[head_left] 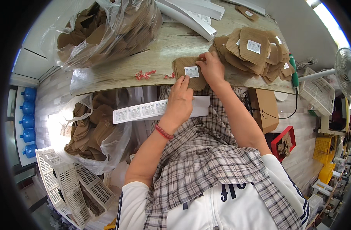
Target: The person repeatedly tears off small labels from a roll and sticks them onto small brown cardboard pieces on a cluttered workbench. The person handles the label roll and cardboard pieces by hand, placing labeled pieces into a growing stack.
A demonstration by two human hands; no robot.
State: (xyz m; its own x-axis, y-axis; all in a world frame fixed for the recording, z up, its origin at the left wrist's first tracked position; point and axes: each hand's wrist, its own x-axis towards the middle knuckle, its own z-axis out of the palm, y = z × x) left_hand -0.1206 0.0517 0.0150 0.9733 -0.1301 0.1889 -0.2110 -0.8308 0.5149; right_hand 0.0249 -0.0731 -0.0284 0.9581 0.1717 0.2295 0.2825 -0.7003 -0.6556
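A brown textured pad (198,82) with rounded corners lies at the table's near edge, bearing a small white printed label (191,71). My left hand (180,100) is closed on a long white strip of labels (144,110), which passes under the palm and sticks out on both sides. Its fingertips touch the label's lower edge. Curled over the pad's right side, my right hand (212,69) has its fingertips at the label's upper right corner. A heap of similar labelled pads (240,50) sits just right of this hand.
A clear plastic bag (118,34) full of brown pads covers the table's left; another bag (96,130) hangs below. White curled strips (190,21) lie at the back. A green-handled tool (294,73) with a cord is by the right edge. White crates (64,184) stand lower left.
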